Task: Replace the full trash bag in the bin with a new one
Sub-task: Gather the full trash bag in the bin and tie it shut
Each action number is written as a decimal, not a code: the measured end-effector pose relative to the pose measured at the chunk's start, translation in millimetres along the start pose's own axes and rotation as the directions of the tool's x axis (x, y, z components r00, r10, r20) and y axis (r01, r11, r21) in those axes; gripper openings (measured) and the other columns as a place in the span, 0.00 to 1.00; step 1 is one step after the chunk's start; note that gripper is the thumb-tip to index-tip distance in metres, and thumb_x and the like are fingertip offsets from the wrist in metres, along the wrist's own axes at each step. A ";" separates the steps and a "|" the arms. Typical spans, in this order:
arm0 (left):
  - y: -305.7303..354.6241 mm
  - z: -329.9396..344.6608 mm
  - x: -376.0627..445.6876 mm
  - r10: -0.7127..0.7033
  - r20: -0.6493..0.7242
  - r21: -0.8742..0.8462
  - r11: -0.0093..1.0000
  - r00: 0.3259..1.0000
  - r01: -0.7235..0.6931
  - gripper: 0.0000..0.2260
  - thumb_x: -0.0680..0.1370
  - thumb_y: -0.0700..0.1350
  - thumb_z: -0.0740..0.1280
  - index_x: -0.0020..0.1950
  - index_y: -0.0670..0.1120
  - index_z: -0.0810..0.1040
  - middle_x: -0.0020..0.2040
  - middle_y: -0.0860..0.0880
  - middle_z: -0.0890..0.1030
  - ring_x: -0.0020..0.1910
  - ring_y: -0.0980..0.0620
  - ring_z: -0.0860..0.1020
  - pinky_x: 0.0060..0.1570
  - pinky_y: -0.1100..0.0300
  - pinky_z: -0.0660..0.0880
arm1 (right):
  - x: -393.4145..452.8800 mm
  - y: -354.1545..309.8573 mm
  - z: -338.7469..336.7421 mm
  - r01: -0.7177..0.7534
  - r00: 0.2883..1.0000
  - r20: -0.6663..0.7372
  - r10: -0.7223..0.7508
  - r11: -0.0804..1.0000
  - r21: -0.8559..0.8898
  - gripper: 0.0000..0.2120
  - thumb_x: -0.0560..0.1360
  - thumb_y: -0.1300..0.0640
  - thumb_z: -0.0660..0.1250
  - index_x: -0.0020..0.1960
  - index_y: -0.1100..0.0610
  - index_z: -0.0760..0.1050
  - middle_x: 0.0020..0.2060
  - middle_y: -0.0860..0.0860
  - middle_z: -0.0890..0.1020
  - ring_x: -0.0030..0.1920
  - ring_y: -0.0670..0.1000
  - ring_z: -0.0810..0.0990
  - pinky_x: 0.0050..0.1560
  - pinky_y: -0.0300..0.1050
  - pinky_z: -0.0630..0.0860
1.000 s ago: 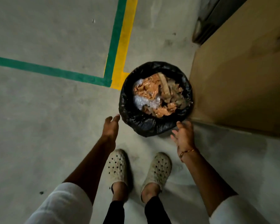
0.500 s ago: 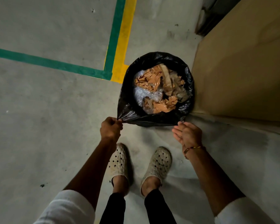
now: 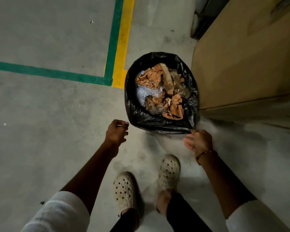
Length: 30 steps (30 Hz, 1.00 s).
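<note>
Trash bag [image 3: 159, 121], black and glossy, stands on the grey concrete floor [image 3: 40, 131] just beside a tall brown cardboard box [image 3: 241, 64], its mouth wide and filled with crumpled brown paper and clear bubble wrap [image 3: 146, 92], with green and yellow floor tape [image 3: 119, 47] running past its far left side. Left hand [image 3: 116, 133] hangs just off the near left edge of the bag, fingers loosely curled and holding nothing, while the right hand [image 3: 198, 140] pinches the near right corner of the black plastic between its fingertips, above two pale perforated clogs [image 3: 124, 190]
</note>
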<state>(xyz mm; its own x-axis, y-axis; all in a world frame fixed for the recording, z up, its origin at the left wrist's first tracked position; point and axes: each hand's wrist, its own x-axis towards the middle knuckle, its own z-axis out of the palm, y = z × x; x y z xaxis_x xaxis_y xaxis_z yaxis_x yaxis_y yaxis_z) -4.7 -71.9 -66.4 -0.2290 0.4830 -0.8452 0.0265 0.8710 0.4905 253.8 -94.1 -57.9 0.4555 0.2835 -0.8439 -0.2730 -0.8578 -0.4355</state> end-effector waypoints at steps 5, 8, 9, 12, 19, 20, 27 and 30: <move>8.1 -10.5 13.7 0.043 -0.047 -0.056 0.997 0.998 -0.046 0.05 0.79 0.46 0.64 0.54 0.46 0.75 0.53 0.45 0.78 0.49 0.47 0.76 0.52 0.50 0.76 | 4.6 4.1 5.5 0.054 0.998 0.038 -0.055 0.998 0.044 0.18 0.82 0.55 0.57 0.70 0.59 0.66 0.69 0.61 0.70 0.63 0.63 0.75 0.57 0.55 0.74; 20.3 -5.0 32.2 0.067 -0.087 -0.057 0.996 0.994 -0.072 0.08 0.80 0.50 0.63 0.55 0.46 0.72 0.53 0.44 0.75 0.47 0.48 0.73 0.43 0.56 0.72 | 16.6 -0.5 13.8 0.100 0.994 0.024 -0.105 0.985 0.143 0.19 0.82 0.52 0.58 0.72 0.55 0.65 0.73 0.58 0.67 0.67 0.63 0.72 0.59 0.56 0.73; 24.9 -0.4 37.6 0.066 -0.078 -0.063 0.995 0.995 -0.071 0.10 0.81 0.52 0.61 0.56 0.46 0.71 0.53 0.44 0.73 0.48 0.48 0.72 0.42 0.57 0.70 | 22.2 -1.9 15.0 0.098 0.994 0.025 -0.104 0.979 0.181 0.21 0.82 0.50 0.59 0.73 0.54 0.64 0.73 0.58 0.66 0.69 0.62 0.71 0.60 0.57 0.72; 27.8 15.6 56.9 0.073 -0.030 -0.139 0.987 0.997 -0.076 0.19 0.82 0.57 0.57 0.66 0.46 0.68 0.59 0.46 0.71 0.57 0.46 0.70 0.54 0.52 0.67 | 36.8 0.1 14.8 0.048 0.996 0.055 -0.068 0.952 0.304 0.26 0.80 0.46 0.60 0.76 0.50 0.60 0.75 0.56 0.64 0.73 0.61 0.65 0.64 0.58 0.69; -4.4 45.7 89.6 0.010 0.126 -0.395 0.918 0.992 0.041 0.26 0.79 0.64 0.54 0.71 0.51 0.72 0.68 0.48 0.77 0.68 0.46 0.72 0.68 0.48 0.64 | 72.9 32.3 49.4 -0.093 0.984 0.173 0.034 0.934 0.345 0.23 0.81 0.45 0.57 0.72 0.54 0.68 0.65 0.58 0.75 0.66 0.61 0.72 0.66 0.57 0.68; -9.3 48.0 91.1 0.042 0.181 -0.418 0.908 0.983 0.038 0.24 0.80 0.62 0.54 0.69 0.51 0.74 0.64 0.48 0.80 0.65 0.46 0.75 0.64 0.50 0.68 | 76.7 36.6 54.2 -0.122 0.973 0.228 0.042 0.930 0.347 0.23 0.82 0.45 0.56 0.72 0.55 0.68 0.65 0.58 0.75 0.66 0.61 0.72 0.67 0.57 0.66; -13.9 43.6 81.4 0.117 0.080 -0.445 0.893 0.990 -0.069 0.06 0.77 0.43 0.60 0.49 0.47 0.77 0.46 0.44 0.81 0.40 0.48 0.76 0.38 0.59 0.72 | 81.6 29.6 54.3 -0.101 0.948 0.303 -0.102 0.804 0.586 0.15 0.82 0.55 0.59 0.66 0.60 0.71 0.67 0.61 0.73 0.57 0.59 0.74 0.64 0.58 0.69; -17.3 34.6 78.4 0.078 0.092 -0.614 0.789 0.993 -0.005 0.05 0.78 0.45 0.62 0.45 0.46 0.76 0.44 0.44 0.77 0.41 0.45 0.75 0.43 0.54 0.74 | 80.1 24.3 46.6 -0.069 0.944 0.302 -0.136 0.811 0.581 0.20 0.82 0.54 0.58 0.72 0.59 0.67 0.66 0.61 0.72 0.62 0.60 0.71 0.68 0.58 0.68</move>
<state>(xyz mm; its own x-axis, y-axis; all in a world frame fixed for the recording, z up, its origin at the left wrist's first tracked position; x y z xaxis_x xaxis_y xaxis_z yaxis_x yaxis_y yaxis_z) 10.5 -46.0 -148.6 -0.1362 0.5555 -0.8203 -0.5752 0.6298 0.5220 244.1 -72.3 -150.7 0.2109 0.5134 -0.8318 -0.7449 -0.4666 -0.4769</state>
